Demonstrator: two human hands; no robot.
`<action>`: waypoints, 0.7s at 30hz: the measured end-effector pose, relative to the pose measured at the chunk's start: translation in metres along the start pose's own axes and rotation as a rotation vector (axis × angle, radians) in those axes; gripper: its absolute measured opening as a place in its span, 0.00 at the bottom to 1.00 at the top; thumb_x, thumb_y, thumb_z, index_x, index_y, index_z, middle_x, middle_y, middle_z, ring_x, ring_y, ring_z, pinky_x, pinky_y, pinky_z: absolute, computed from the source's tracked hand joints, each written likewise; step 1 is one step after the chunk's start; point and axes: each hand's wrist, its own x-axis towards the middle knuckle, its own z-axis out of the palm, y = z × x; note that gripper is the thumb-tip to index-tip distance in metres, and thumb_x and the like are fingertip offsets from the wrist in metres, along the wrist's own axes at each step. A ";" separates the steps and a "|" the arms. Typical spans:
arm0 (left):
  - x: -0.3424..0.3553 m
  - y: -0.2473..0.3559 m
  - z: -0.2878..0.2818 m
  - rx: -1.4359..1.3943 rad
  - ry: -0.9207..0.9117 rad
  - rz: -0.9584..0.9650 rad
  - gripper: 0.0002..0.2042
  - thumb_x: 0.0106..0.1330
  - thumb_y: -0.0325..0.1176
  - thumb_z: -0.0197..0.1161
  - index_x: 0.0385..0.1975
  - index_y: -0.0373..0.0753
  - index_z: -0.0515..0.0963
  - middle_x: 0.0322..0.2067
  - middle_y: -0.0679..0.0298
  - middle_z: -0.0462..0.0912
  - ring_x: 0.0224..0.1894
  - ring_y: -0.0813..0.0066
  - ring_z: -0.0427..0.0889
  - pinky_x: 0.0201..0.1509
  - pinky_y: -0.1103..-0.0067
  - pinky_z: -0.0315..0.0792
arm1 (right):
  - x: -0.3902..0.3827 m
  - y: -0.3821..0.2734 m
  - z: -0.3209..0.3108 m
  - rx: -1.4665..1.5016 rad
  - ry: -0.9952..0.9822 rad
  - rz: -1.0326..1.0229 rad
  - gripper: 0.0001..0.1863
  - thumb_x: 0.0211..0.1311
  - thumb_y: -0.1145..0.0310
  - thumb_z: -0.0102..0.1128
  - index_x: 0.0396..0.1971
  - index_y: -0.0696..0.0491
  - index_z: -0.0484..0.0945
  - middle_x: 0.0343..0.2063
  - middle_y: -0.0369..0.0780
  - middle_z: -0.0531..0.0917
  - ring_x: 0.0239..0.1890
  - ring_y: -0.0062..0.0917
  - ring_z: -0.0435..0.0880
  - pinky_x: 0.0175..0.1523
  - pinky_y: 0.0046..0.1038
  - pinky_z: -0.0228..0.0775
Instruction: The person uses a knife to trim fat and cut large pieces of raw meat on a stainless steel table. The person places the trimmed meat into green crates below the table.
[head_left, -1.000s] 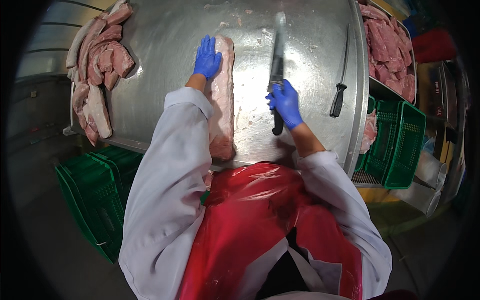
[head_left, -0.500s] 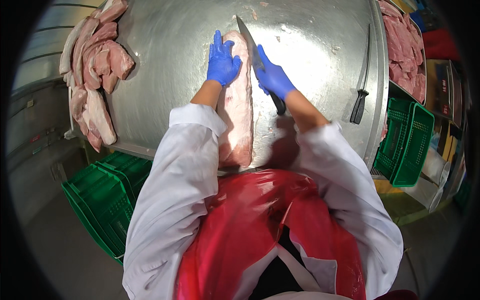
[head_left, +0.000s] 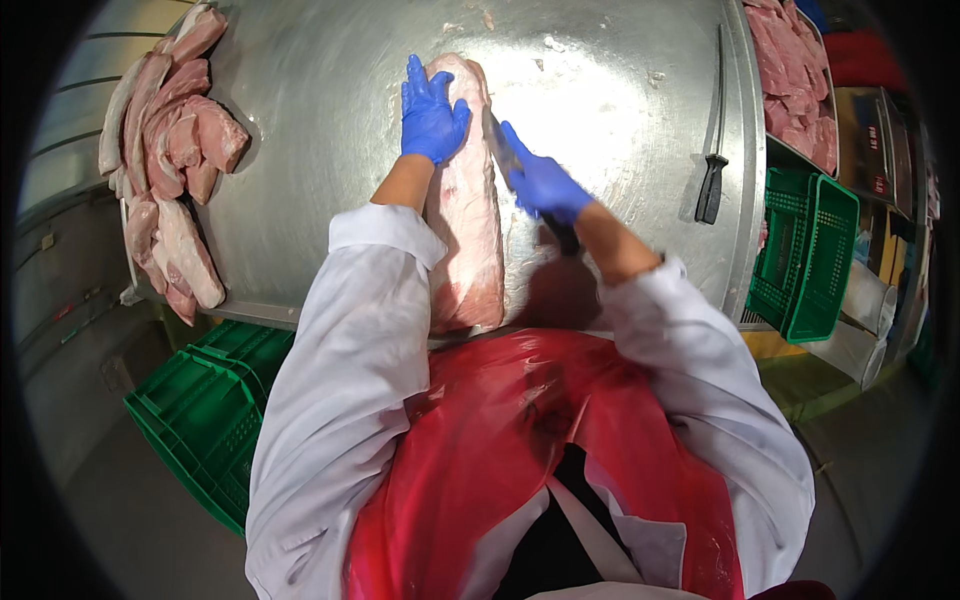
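A long slab of pale, fat-covered meat (head_left: 465, 235) lies lengthwise in front of me, its near end close to my red apron. My left hand (head_left: 434, 118), in a blue glove, rests on the far part of the slab with fingers stretched out and thumb apart. In my blue-gloved right hand (head_left: 548, 186) is a knife (head_left: 500, 146) with a dark handle. Its blade runs along the slab's right edge near the far end, and the tip is hidden at the meat.
The steel table (head_left: 310, 150) bears a heap of meat pieces (head_left: 165, 140) at left and a sharpening steel (head_left: 715, 150) at right. A tray of cut meat (head_left: 795, 90) stands at far right. Green crates (head_left: 205, 410) sit below the left edge; another green crate (head_left: 825, 265) is at right.
The knife has come down against the slab's right edge, its blade tip now out of sight. My left hand stays on the meat. The whole view has shifted slightly.
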 end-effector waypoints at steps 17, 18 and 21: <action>-0.037 -0.010 -0.001 0.069 -0.036 0.091 0.35 0.69 0.47 0.55 0.68 0.29 0.59 0.73 0.31 0.42 0.77 0.38 0.43 0.79 0.55 0.41 | -0.115 -0.014 0.060 0.253 -0.020 0.151 0.44 0.66 0.73 0.47 0.78 0.45 0.37 0.19 0.42 0.79 0.17 0.25 0.77 0.28 0.31 0.77; -0.068 0.003 -0.010 0.001 -0.118 0.079 0.37 0.67 0.45 0.57 0.69 0.26 0.57 0.73 0.31 0.42 0.77 0.37 0.43 0.79 0.56 0.43 | -0.112 -0.009 0.059 0.325 -0.014 0.191 0.43 0.67 0.75 0.46 0.78 0.40 0.38 0.20 0.38 0.77 0.17 0.20 0.74 0.24 0.27 0.74; -0.183 0.041 -0.037 -0.144 -0.229 -0.021 0.34 0.55 0.35 0.61 0.63 0.26 0.63 0.72 0.27 0.44 0.76 0.33 0.44 0.78 0.57 0.46 | -0.106 -0.010 0.049 0.293 -0.022 0.166 0.43 0.67 0.72 0.47 0.78 0.45 0.37 0.20 0.42 0.80 0.17 0.26 0.77 0.28 0.30 0.78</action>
